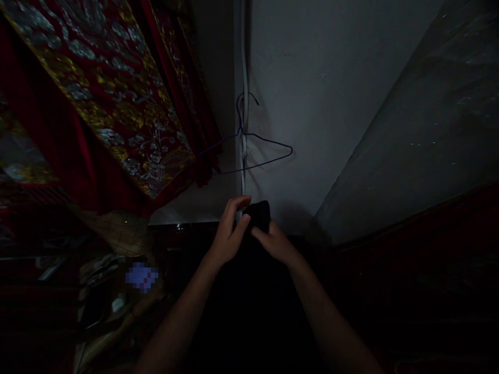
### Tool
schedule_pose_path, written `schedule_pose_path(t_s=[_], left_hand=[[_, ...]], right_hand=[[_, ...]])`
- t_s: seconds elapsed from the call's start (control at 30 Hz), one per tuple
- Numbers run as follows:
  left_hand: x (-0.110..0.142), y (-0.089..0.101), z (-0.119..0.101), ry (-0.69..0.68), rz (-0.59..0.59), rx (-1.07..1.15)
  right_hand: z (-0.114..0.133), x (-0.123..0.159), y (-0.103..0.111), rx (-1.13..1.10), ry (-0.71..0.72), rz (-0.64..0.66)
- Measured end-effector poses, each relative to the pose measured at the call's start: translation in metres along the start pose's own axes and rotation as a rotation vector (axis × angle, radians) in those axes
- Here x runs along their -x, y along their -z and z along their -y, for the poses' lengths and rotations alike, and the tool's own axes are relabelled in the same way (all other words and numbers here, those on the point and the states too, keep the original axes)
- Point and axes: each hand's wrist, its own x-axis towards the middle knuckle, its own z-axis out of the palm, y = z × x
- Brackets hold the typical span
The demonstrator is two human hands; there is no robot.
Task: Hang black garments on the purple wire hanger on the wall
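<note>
A piece of black cloth is bunched up between my two hands, low in front of the pale wall. My left hand curls at its left edge, thumb and fingertips meeting the cloth. From the other side my right hand grips it, the thumb laid across the front and the other fingers hidden behind. Just above, a thin dark wire hanger hangs with nothing on it, its hook by a white cable. The dim light hides where the cloth ends below.
Red drapery with gold and silver embroidery hangs at upper left, close to the hanger. A grey translucent sheet slants down on the right. At lower left, a blurred bluish item lies among dark clutter.
</note>
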Motion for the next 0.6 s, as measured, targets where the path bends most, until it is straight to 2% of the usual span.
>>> schedule_pose_path(t_s=[0.07,0.1,0.17,0.23,0.3,0.4,0.5,0.6], left_hand=[[0.001,0.016,0.016,0.112,0.217,-0.041],[0.004,0.024,0.026,0.186,0.354,-0.094],[0.011,0.038,0.044,0.307,0.596,-0.252],[0.018,0.050,0.053,0.337,0.681,-0.407],[0.018,0.063,0.053,0.288,0.606,-0.487],[0.007,0.085,0.039,0.189,0.465,-0.443],[-0.012,0.115,0.026,0.215,0.401,-0.381],[-0.033,0.143,0.016,0.328,0.209,-0.319]], right_hand=[[0.018,-0.017,0.022,0.093,-0.015,0.041],[0.027,-0.027,0.033,0.143,0.028,0.028],[0.041,-0.053,0.050,0.242,0.224,-0.052],[0.044,-0.083,0.058,0.325,0.437,-0.162],[0.034,-0.111,0.059,0.389,0.534,-0.241],[0.005,-0.140,0.058,0.454,0.473,-0.223],[-0.014,-0.145,0.070,0.487,0.414,-0.174],[-0.013,-0.130,0.095,0.498,0.426,-0.118]])
